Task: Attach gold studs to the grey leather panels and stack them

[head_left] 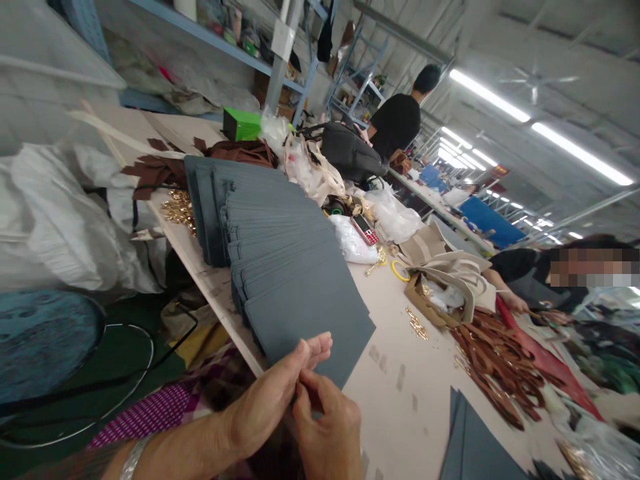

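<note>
My left hand [273, 393], with a bracelet at the wrist, is held over the near edge of the fanned stack of dark grey sheets [295, 287], its fingers together and extended, its palm turned toward the other hand. Touching it from the right is my right hand [327, 427], thumb and fingertips pinched together by the left palm. Anything small between those fingertips is hidden. More dark grey sheets [475, 443] lie at the lower right of the table.
Brown straps [500, 367] and an open cardboard box [433, 300] lie on the right, near a co-worker. Gold metal pieces [417, 325] lie on the tabletop [390, 407]. A red phone [365, 230], plastic bags and a green box [241, 125] stand farther back. A round blue stool [47, 340] is at left.
</note>
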Tool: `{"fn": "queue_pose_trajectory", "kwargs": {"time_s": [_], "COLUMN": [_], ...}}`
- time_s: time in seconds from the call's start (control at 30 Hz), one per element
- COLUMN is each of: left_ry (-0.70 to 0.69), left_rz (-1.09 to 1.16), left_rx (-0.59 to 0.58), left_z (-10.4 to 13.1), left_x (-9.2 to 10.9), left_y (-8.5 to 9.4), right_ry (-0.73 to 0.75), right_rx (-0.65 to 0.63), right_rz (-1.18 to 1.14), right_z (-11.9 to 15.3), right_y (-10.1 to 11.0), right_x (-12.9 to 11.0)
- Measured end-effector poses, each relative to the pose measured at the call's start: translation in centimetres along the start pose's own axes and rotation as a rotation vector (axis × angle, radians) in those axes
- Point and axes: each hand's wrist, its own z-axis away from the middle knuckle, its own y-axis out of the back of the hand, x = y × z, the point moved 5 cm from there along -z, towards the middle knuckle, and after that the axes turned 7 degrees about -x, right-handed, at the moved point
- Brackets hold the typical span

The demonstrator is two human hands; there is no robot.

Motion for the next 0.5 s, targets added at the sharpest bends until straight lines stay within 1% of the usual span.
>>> {"fn": "queue_pose_trajectory", "kwargs": {"time_s": [0.07,0.13,0.27,0.4,0.5], "left_ry": [-0.013,-0.028,-0.045,-0.072,-0.11], "left_rz": [-0.017,-0.027,-0.02,0.001,0.07], "left_rx": [0.013,0.03,0.089,0.18,0.271], "left_z": [0.2,0.4,0.7,0.7,0.7], "left_x": [0.2,0.3,0.6,1.3,2.1], "left_y": [0.3,0.6,1.0,1.3,1.7], "right_ry": [-0.007,0.002,0.085,0.151,0.158], "right_rx": [-0.031,-0.031,0.046,0.096,0.089], "right_rz": [-0.001,0.022,0.121,0.161,0.115], "right_z": [-0.2,-0.5,-1.2,-2.2,-2.8], "right_y": [-0.4,-0.7,-1.1,-1.3,-1.8], "right_x": [-0.2,-0.5,-1.7,-2.6,-3.0]}}
